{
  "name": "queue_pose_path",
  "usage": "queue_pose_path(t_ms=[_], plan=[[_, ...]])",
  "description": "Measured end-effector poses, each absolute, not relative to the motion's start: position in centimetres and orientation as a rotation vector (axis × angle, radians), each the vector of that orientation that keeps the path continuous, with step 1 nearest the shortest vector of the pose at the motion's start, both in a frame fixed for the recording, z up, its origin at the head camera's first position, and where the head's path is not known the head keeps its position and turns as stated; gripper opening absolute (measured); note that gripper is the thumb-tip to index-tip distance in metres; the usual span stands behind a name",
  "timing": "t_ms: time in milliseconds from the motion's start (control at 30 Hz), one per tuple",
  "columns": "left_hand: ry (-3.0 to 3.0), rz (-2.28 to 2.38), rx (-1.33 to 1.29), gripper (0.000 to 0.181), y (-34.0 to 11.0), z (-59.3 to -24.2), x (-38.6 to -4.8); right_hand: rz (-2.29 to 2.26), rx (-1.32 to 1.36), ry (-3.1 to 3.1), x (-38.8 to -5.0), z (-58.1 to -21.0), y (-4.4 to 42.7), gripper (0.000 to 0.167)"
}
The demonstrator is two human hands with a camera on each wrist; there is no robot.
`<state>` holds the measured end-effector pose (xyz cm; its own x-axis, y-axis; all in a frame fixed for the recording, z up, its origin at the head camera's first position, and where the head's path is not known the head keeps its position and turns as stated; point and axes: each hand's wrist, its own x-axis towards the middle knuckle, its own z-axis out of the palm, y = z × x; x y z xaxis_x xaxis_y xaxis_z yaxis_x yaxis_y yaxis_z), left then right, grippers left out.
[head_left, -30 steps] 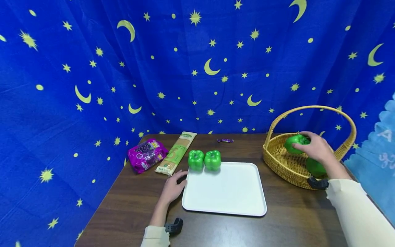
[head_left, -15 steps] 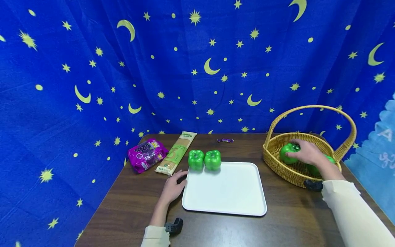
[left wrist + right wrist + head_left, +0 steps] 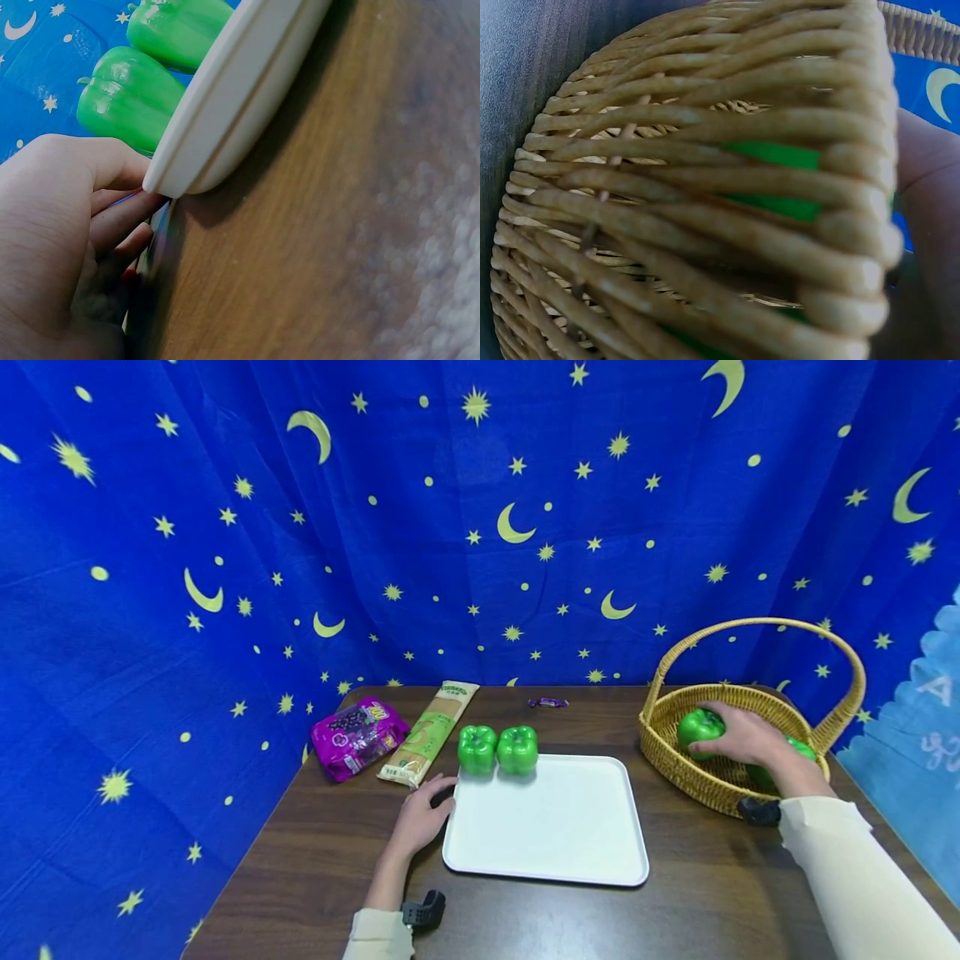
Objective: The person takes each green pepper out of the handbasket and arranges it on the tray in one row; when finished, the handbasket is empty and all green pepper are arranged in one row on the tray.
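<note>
In the head view, my right hand (image 3: pixel 741 737) holds a shiny green bell pepper (image 3: pixel 699 731) inside the wicker basket (image 3: pixel 678 777), thumb on its near side. Another green pepper (image 3: pixel 801 748) lies in the basket, partly hidden under my right forearm. Through the weave in the right wrist view, green patches (image 3: pixel 776 174) show. My left hand (image 3: pixel 420 817) rests by the white tray (image 3: pixel 547 827), its fingertips touching the left rim. Two green bell peppers, one left (image 3: pixel 477 749) and one right (image 3: pixel 517 749), sit side by side at the tray's back left corner.
Left of the tray lie a purple grape-pictured bag (image 3: pixel 358 737) and a long green-and-beige packet (image 3: pixel 431 731). A small purple wrapped candy (image 3: pixel 548 702) lies near the back edge. The basket's tall handle (image 3: pixel 757 622) arches over its opening. A blue starry curtain (image 3: pixel 480 527) hangs behind.
My right hand has lowered the pepper into the basket and shifted slightly left with it. My left hand, the tray and its two peppers stay where they were.
</note>
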<state>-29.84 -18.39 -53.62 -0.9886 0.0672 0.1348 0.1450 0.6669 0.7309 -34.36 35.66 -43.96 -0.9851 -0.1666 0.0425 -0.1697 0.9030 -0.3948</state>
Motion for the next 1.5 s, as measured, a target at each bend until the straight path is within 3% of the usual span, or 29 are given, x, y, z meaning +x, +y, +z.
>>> queue_pose_path(t_ms=[1500], plan=[[-2.800,-1.243,-0.125,0.035,-18.3,-53.7,-29.9,0.885,0.275,-2.737,-33.0,-42.9,35.4,0.090]])
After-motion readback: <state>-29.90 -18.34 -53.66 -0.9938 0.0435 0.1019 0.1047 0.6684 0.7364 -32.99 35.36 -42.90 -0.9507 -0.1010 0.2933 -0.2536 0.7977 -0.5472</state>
